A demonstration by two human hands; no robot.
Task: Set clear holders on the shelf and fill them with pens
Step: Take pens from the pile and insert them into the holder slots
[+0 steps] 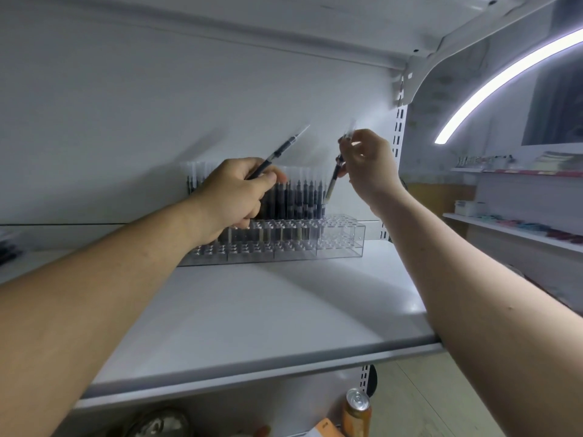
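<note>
Grips a slim black pen with clear cap point(278, 152) in the curled fingers of the left hand point(235, 193), cap pointing up and right. Pinches a second black pen point(333, 179), tilted, between thumb and fingertips of the right hand point(367, 167), above the clear acrylic holder with rows of holes point(342, 239). Finds this holder at the back of the white metal shelf point(252, 310), with many upright black pens point(303, 198) in it.

Two hands each hold a pen above a clear holder point(340, 238) of pens on a white shelf point(268, 310): left hand point(235, 192), right hand point(369, 165).
</note>
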